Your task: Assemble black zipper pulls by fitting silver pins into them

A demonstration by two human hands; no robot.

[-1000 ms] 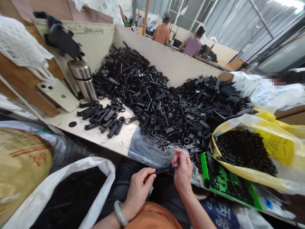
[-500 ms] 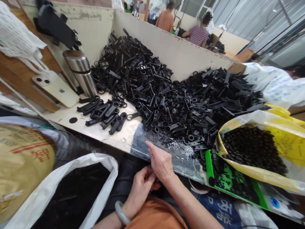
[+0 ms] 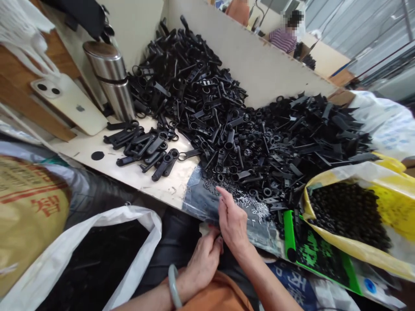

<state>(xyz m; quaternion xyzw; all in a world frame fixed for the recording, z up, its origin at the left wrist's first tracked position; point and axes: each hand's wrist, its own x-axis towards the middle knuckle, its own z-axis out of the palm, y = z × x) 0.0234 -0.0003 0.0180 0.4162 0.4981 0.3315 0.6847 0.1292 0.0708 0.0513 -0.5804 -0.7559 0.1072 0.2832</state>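
My left hand (image 3: 205, 257), with a pale bangle (image 3: 174, 285) on its wrist, is low in front of the bench edge. Its fingers are curled together around something dark that I cannot make out. Close beside it, my right hand (image 3: 235, 224) reaches over the bench edge, index finger stretched forward. Its thumb and lower fingers are hidden; no held thing shows there. Just beyond that fingertip lie tiny black pieces (image 3: 212, 185) and small silver pins (image 3: 257, 207) on a dark mat (image 3: 197, 201). Behind them rises a heap of black plastic handle-like parts (image 3: 210, 108).
At left stand a steel flask (image 3: 113, 86) and a phone (image 3: 69, 103). An open white sack (image 3: 152, 220) of black pieces is below left. At right are a green tray (image 3: 289, 235) and a yellow bag (image 3: 389, 207) of small black parts. A person (image 3: 285, 36) sits beyond the partition.
The camera view has shifted. Both hands appear further right in the picture, still close together, and the left hand has turned so its back shows more.
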